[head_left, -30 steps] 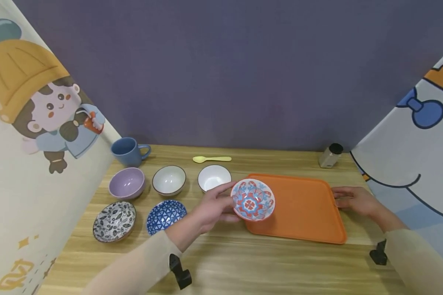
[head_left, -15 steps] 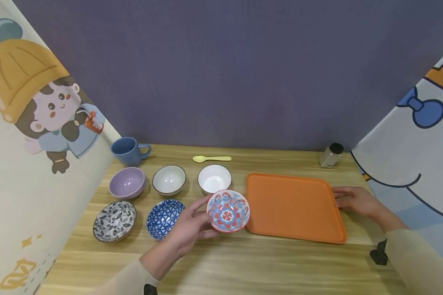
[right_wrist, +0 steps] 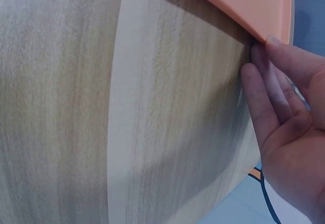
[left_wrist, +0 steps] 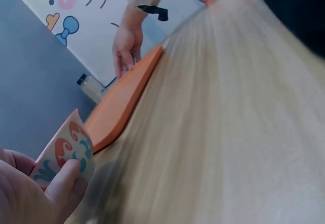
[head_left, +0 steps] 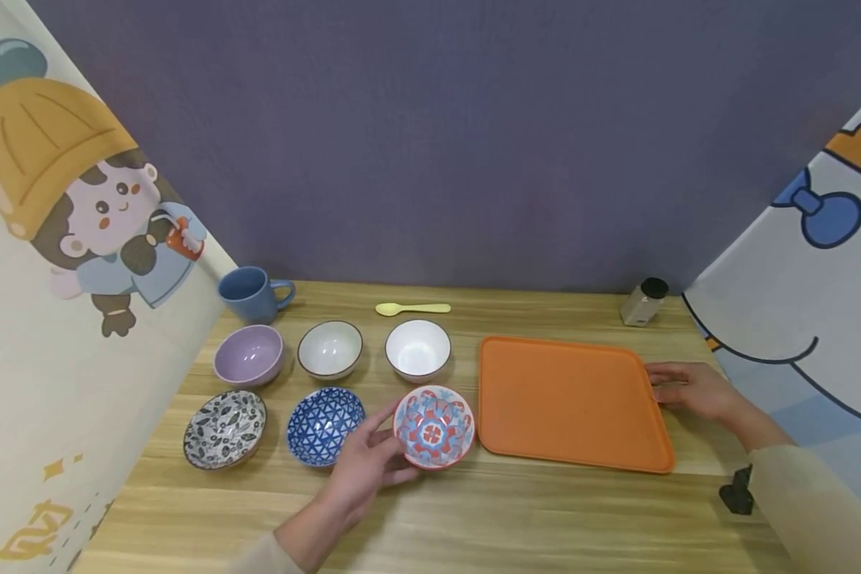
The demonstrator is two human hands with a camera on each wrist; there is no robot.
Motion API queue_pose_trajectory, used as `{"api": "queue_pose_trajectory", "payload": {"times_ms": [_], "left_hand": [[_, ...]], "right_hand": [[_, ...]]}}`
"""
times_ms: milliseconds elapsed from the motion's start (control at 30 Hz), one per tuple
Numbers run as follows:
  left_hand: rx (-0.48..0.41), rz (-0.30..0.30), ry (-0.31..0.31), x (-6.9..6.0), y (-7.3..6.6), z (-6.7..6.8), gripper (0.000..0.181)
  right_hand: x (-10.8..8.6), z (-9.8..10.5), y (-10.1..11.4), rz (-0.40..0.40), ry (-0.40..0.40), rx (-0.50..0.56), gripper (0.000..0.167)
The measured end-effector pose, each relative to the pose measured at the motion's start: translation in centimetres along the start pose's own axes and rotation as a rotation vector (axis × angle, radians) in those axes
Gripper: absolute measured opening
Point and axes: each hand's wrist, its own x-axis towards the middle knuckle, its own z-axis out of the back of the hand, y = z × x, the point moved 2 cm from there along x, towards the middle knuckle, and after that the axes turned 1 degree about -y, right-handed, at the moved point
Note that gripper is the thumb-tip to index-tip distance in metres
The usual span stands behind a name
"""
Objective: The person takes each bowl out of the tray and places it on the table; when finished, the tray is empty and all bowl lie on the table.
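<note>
My left hand (head_left: 364, 464) grips the left side of a bowl with a red and blue flower pattern (head_left: 434, 427). In the left wrist view the thumb lies along the outer wall of this bowl (left_wrist: 76, 145). It is at the table, left of the orange tray (head_left: 570, 402); whether its base touches the wood I cannot tell. My right hand (head_left: 692, 392) is at the tray's right edge. The right wrist view shows the thumb on the rim of the tray (right_wrist: 254, 5), with the fingers (right_wrist: 261, 99) at and below that edge.
Left of the held bowl are a blue triangle-patterned bowl (head_left: 323, 428) and a black-and-white leaf bowl (head_left: 225, 430). Behind stand a purple bowl (head_left: 249, 356), two white bowls (head_left: 330, 349), a blue mug (head_left: 251, 295) and a yellow spoon (head_left: 412, 308). A black-capped jar (head_left: 644, 303) stands back right.
My left hand has carried the patterned bowl left and toward me, from over the tray's left edge to the wood beside it. The right hand and tray stay put.
</note>
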Motion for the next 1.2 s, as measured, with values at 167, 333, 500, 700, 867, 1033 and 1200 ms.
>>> {"api": "queue_pose_trajectory", "payload": {"times_ms": [167,333,500,700,867,1033,1200], "left_hand": [[-0.011,-0.009,-0.018,-0.2,0.5,-0.1,0.076],[-0.017,-0.016,-0.033,-0.1,0.9,0.1,0.077],[-0.026,-0.026,-0.044,0.2,1.4,0.3,0.075],[-0.023,-0.046,-0.042,0.3,2.0,0.4,0.073],[0.016,-0.066,-0.031,0.1,2.4,0.6,0.072],[0.052,-0.074,-0.016,0.0,2.5,0.8,0.074],[0.084,-0.073,-0.015,0.0,2.7,1.1,0.072]], "right_hand": [[0.0,0.0,0.1,-0.011,-0.007,-0.005,0.067],[0.1,0.0,0.1,-0.019,-0.005,-0.017,0.068],[0.2,-0.1,0.0,0.0,0.004,-0.004,0.068],[0.5,-0.1,-0.2,-0.008,-0.001,0.01,0.068],[0.5,-0.2,0.0,-0.004,0.0,-0.009,0.067],[0.4,-0.3,0.0,0.005,0.0,-0.058,0.067],[0.1,-0.4,0.0,0.0,-0.027,-0.126,0.066]]}}
